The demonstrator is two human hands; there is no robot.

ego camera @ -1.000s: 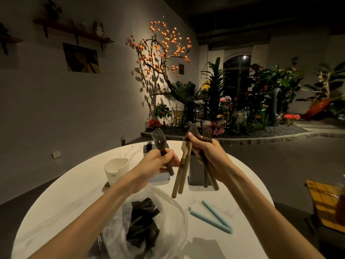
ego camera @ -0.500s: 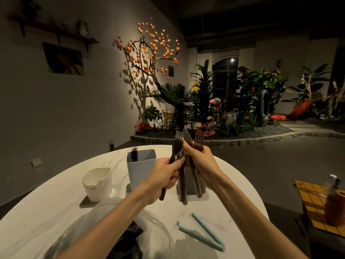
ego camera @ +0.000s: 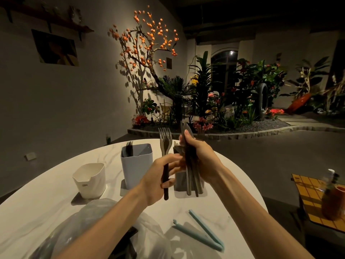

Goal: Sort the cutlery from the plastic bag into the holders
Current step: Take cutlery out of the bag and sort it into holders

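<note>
The sorting looks only partly done. The left hand (ego camera: 158,176) has its fingers wrapped round a dark-handled fork (ego camera: 165,156), held upright just right of the blue-grey holder (ego camera: 136,165), which already has dark forks standing in it. The right hand (ego camera: 201,161) clamps a bundle of cutlery (ego camera: 190,176) further right, in front of a dark holder that is mostly hidden. The white holder (ego camera: 90,180), left of the blue-grey holder, looks empty. The plastic bag (ego camera: 104,230), nearer on the worktop (ego camera: 46,212), still holds dark pieces.
</note>
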